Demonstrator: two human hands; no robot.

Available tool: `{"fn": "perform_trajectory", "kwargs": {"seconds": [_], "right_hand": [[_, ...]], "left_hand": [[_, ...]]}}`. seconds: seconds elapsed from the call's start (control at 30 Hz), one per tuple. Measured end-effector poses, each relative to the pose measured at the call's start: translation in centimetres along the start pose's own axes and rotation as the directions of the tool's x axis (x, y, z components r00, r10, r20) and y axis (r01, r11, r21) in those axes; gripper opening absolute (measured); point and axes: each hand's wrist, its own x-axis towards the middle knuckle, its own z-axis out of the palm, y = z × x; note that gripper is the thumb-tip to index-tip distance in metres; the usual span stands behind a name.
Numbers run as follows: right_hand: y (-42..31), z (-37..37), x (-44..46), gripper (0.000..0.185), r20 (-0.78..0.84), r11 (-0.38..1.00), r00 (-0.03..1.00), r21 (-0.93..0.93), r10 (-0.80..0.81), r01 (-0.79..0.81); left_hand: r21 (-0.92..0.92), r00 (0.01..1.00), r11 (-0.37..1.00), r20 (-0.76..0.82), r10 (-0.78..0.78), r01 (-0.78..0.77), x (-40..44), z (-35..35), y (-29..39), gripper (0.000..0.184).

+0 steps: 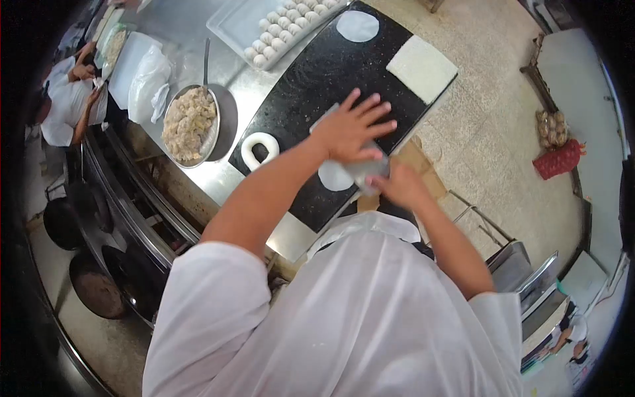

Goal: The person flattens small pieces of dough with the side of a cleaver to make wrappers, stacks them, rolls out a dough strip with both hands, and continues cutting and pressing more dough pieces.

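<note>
My left hand (pixel 354 132) lies palm down with its fingers spread, pressing on the broad metal blade of a cleaver (pixel 360 172) over the black board (pixel 304 99). My right hand (pixel 402 185) is closed at the near right end of the cleaver; its handle is hidden in the fist, and motion blurs the blade. A thin round dough wrapper (pixel 335 177) lies just below the blade. Left of my forearm rests a ring of white dough (pixel 249 153). Another round wrapper (pixel 358 26) lies at the board's far end.
A folded white cloth (pixel 422 69) covers the board's far right corner. On the steel counter are a bowl of pale filling (pixel 190 126), with a utensil standing in it, and a tray (pixel 231 26) with rows of white dumplings. Woks (pixel 99 284) stand lower left; a co-worker (pixel 66 99) is upper left.
</note>
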Motion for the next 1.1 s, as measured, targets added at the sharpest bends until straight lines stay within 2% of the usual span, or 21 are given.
{"fn": "perform_trajectory", "kwargs": {"seconds": [0.03,0.07,0.1,0.13,0.17,0.2,0.27,0.3,0.37,0.43,0.5,0.57,0.6,0.67,0.7,0.77,0.8,0.87,1.0,1.07,1.1], "right_hand": [[3.4,3.7,0.1,0.087,-0.282,0.917,0.878,-0.222,-0.386,0.332],[5.5,6.6,-0.9,0.088,-0.425,0.696,0.553,-0.484,-0.717,0.531],[5.7,7.8,-2.5,0.088,-0.414,0.695,0.560,-0.475,-0.718,0.539],[5.7,8.4,-3.4,0.089,-0.421,0.824,0.710,-0.337,-0.564,0.455],[5.7,8.5,-3.8,0.089,-0.397,0.925,0.836,-0.193,-0.378,0.327],[5.5,7.8,-3.9,0.089,-0.382,0.934,0.853,-0.178,-0.355,0.309],[3.6,3.8,-2.4,0.084,-0.219,0.992,0.970,-0.083,-0.109,0.093],[2.3,1.4,-2.0,0.084,-0.230,0.993,0.967,-0.079,-0.108,0.092],[-0.5,-2.7,-1.1,0.078,0.006,0.995,0.998,-0.081,-0.061,0.062],[-1.9,-3.4,-0.3,0.077,-0.022,0.993,0.998,-0.101,-0.065,0.063],[-0.1,-1.6,-0.5,0.076,-0.018,0.992,0.999,-0.121,-0.045,0.043],[5.3,4.1,-0.6,0.077,-0.181,0.937,0.920,-0.100,-0.349,0.335],[6.1,5.5,-2.3,0.077,-0.161,0.935,0.922,-0.097,-0.352,0.340],[6.8,7.1,-4.3,0.077,-0.302,0.950,0.906,-0.001,-0.297,0.312],[6.3,6.1,-4.1,0.077,-0.300,0.957,0.914,0.010,-0.274,0.290],[4.1,2.2,-3.6,0.075,-0.121,0.999,0.992,-0.006,-0.042,0.042],[3.5,0.9,-3.2,0.075,-0.130,1.000,0.991,0.008,-0.028,0.030],[2.0,-2.4,-1.0,0.074,-0.090,0.989,0.990,-0.112,-0.111,0.101],[0.9,-2.7,0.1,0.071,-0.073,0.990,0.992,-0.101,-0.103,0.095],[2.9,0.6,-1.0,0.071,-0.124,0.954,0.950,0.059,-0.285,0.294],[3.9,2.1,-2.0,0.071,-0.105,0.953,0.951,0.052,-0.292,0.298]], "left_hand": [[-0.050,0.999,0.999,0.038,-0.015,0.017,-1.5,0.3,1.8,0.075],[-0.090,0.998,0.996,0.053,-0.023,0.028,-3.4,0.7,4.1,0.073],[-0.136,0.996,0.991,0.087,0.026,-0.014,-4.4,0.9,6.0,0.072],[-0.176,0.990,0.982,0.110,0.086,-0.066,-4.4,1.3,6.6,0.071],[-0.123,0.992,0.990,0.095,0.084,-0.073,-3.6,1.7,6.7,0.071],[-0.154,0.991,0.986,0.106,0.087,-0.070,-3.1,1.6,6.6,0.071],[-0.014,0.998,1.000,0.056,0.016,-0.015,-1.0,0.9,4.5,0.072],[0.007,0.999,1.000,0.032,-0.019,0.019,-0.6,0.6,3.8,0.071],[0.039,0.998,0.998,-0.015,-0.054,0.055,0.2,0.1,2.0,0.072],[0.006,0.990,0.992,-0.064,-0.124,0.124,0.8,-0.2,0.2,0.073],[-0.016,0.994,0.996,-0.051,-0.094,0.093,0.2,0.6,1.2,0.073],[-0.046,0.996,0.996,0.051,-0.079,0.081,-1.4,0.7,3.6,0.074],[-0.039,0.996,0.998,0.074,-0.051,0.054,-2.9,1.3,5.8,0.075],[-0.140,0.996,0.990,0.081,0.027,-0.015,-2.7,2.0,7.8,0.074],[-0.161,0.996,0.987,0.086,0.039,-0.024,-1.8,2.1,7.2,0.074],[-0.007,0.996,1.000,0.087,-0.026,0.027,0.0,1.4,5.8,0.073],[-0.013,0.996,1.000,0.091,-0.007,0.008,0.4,1.5,5.4,0.073],[0.057,0.992,0.991,-0.027,-0.120,0.121,1.3,1.0,3.1,0.075],[0.035,0.982,0.984,-0.078,-0.173,0.176,1.9,0.4,0.0,0.078],[-0.032,0.980,0.983,-0.076,-0.184,0.182,-0.7,0.8,2.7,0.077],[-0.018,0.986,0.986,0.012,-0.166,0.166,-2.6,0.9,5.2,0.077]]}}
